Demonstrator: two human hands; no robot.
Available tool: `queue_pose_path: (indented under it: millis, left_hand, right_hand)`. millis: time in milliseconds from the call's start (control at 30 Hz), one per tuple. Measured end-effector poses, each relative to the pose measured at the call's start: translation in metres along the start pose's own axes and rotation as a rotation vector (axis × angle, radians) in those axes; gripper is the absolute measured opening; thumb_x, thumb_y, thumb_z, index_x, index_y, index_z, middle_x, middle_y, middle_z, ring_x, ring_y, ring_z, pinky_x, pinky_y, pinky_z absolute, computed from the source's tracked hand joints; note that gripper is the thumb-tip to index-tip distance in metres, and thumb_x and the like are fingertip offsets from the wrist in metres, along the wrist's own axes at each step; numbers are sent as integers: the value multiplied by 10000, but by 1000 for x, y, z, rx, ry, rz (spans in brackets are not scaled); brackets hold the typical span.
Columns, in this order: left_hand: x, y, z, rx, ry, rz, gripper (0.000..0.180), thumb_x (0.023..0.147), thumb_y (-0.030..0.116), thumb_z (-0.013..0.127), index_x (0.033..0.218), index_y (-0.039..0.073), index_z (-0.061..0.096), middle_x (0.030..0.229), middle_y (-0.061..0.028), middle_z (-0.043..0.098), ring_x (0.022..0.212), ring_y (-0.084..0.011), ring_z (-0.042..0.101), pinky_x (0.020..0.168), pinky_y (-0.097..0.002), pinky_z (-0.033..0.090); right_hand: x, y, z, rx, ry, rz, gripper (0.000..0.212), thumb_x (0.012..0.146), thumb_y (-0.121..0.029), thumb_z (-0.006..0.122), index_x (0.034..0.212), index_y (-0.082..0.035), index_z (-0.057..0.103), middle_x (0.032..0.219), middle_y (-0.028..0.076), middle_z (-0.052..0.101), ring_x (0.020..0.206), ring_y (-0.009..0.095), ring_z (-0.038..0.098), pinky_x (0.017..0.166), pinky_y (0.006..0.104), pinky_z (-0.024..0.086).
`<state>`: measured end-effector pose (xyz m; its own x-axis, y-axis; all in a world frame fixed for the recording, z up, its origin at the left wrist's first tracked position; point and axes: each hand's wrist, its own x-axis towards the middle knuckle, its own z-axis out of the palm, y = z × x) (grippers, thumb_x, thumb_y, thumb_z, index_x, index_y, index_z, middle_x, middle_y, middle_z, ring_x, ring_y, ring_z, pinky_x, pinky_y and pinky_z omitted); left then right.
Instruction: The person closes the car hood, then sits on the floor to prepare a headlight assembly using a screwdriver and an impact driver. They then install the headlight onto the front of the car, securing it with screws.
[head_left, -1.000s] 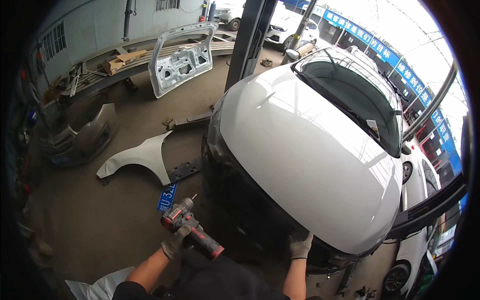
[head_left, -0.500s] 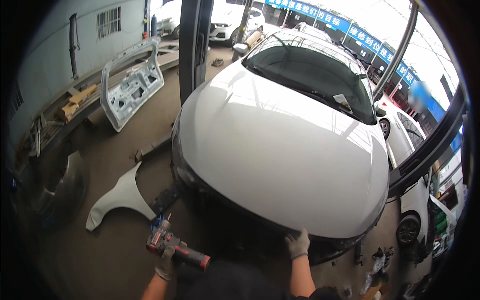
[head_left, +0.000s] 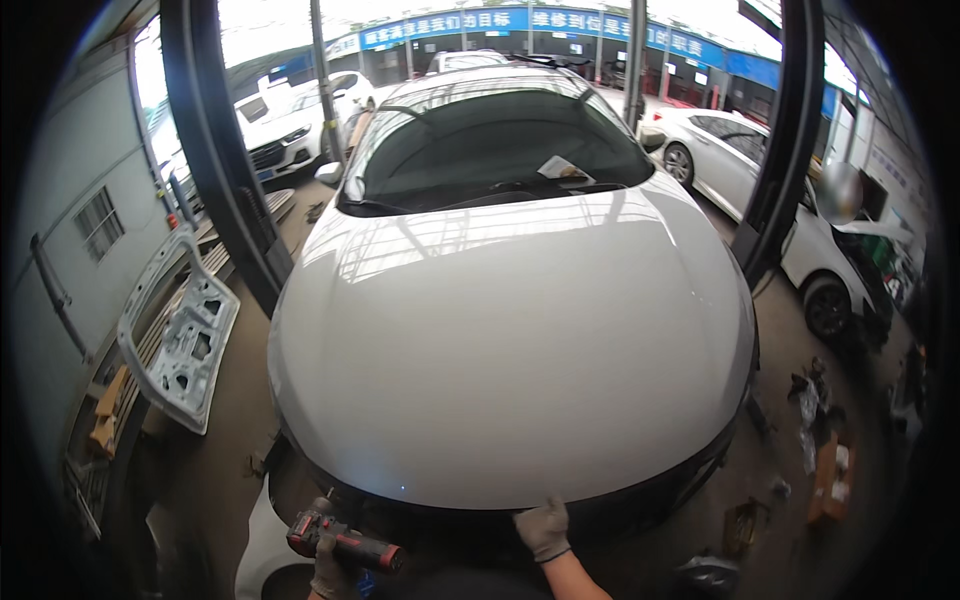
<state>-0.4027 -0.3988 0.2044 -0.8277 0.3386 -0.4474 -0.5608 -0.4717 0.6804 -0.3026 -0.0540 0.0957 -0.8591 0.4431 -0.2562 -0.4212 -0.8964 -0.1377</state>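
My left hand (head_left: 328, 572), in a grey work glove, is closed round the grip of a red-and-black cordless drill (head_left: 345, 543). Its bit points up and away, close to the left front corner of a white car. At the front edge of the car hood (head_left: 500, 380), right of the middle, is my gloved right hand (head_left: 543, 530). Its fingers look bent against that edge, the tips partly hidden. The hood lies down over the car's front, with a dark band below its edge.
A white fender (head_left: 258, 535) lies at lower left, below a bare door panel (head_left: 185, 345). Dark lift posts (head_left: 225, 150) flank the car. Another white car (head_left: 725, 165) stands at right, near a cardboard box (head_left: 832, 480) and loose parts on the floor.
My view has swung left-to-right round to face the car squarely. My right hand stays at the hood's edge, its fingers more bent. The drill is still in my left hand, nearer the hood.
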Motion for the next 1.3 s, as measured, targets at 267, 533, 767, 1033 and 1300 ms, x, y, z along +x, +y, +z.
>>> queue_pose_path:
  millis: [267,533,767,1033,1300]
  left_hand:
    - [81,31,-37,267,-161,-71,617,767,566,705,1094,57,588,922,-73,640,829,-230,661,788,-388,567]
    - [108,48,-87,156,-146,-92,462,852,325,682,1179,24,558,1066,-109,656,966,-230,665,949,-381,535]
    - [93,75,-109,196,-77,-75,433,877,244,625,1219,-8,543,1106,-136,653,1007,-250,661,976,-397,527]
    - [131,55,-157,119,-150,-159,484,859,359,679,1189,32,543,1085,-108,631,991,-221,639,978,-388,506]
    - [120,80,-89,243,-118,-113,505,851,384,697,1180,26,559,1056,-101,640,962,-218,647,945,-374,522]
  right_hand:
    - [23,43,-20,-199,147,-36,366,995,-235,520,1321,-71,535,1379,87,563,1300,286,510,1116,452,375]
    - [20,79,14,-239,138,-116,440,988,-231,429,1368,-19,489,1340,129,568,1248,330,548,1054,480,455]
    - [28,83,-16,-240,432,-6,380,984,-230,492,1304,-41,566,1291,123,630,1212,317,580,974,422,520]
    - [41,88,-13,-117,423,-213,379,974,-181,460,1304,-7,529,1270,128,608,1213,328,576,1019,470,489]
    - [42,74,6,100,407,-309,332,938,-111,526,1252,-4,553,1251,140,614,1174,336,597,1001,485,508]
